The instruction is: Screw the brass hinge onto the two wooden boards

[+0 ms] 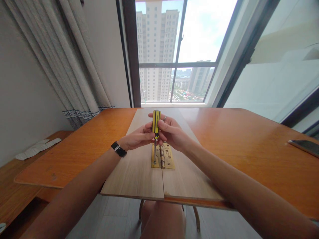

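Note:
A screwdriver (156, 123) with a yellow and black handle stands nearly upright, its shaft pointing down at a screw hole near the front left corner of a brass hinge (169, 160). The hinge lies open flat across the seam between a left wooden board (134, 176) and a right wooden board (189, 179). With a black band on its wrist, my left hand (138, 136) pinches the lower handle. My right hand (175, 134) grips the handle from the other side, thumb against it. My hands partly hide the hinge's far end.
The boards rest on an orange-brown wooden table (236, 142). A phone-like dark flat object (305, 146) lies at its right edge. White strips (38, 148) are on a lower surface at left. Curtains (67, 56) and a window (176, 64) stand beyond.

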Available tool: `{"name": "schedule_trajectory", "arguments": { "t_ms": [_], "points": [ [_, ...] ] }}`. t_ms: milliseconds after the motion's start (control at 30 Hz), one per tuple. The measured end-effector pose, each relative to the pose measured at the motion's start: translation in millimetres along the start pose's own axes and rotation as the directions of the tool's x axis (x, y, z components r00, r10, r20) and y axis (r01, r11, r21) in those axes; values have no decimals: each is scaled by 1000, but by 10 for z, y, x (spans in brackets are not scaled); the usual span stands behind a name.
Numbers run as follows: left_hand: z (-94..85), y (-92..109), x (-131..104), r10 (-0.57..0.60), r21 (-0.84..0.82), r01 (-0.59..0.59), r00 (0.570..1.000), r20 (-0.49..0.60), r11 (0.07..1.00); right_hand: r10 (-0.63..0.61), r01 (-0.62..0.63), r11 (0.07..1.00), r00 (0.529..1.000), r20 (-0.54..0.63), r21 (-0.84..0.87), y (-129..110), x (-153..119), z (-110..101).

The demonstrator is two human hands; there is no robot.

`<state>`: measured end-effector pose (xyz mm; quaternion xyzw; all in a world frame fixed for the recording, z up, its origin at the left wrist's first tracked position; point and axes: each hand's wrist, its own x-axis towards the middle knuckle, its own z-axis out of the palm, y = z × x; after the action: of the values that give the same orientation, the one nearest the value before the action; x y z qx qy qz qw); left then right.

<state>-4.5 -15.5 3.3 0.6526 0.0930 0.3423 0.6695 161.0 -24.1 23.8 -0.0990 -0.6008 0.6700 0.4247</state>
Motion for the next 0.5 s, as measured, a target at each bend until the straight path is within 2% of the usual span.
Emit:
{"name": "schedule_trajectory", "arguments": {
  "t_ms": [267, 367, 500],
  "points": [
    [-83, -32, 11, -12, 168, 7, 999, 31, 986, -10, 6, 997, 999, -49, -75, 55, 4, -30],
    [-67, -36, 2, -5, 139, -1, 999, 44, 990, 12, -12, 998, 1000, -7, -63, 49, -2, -45],
    [-63, -41, -11, -33, 22, 31, 996, 83, 999, 17, -17, 1000, 997, 72, -5, 32, 0, -38]
  ]
}}
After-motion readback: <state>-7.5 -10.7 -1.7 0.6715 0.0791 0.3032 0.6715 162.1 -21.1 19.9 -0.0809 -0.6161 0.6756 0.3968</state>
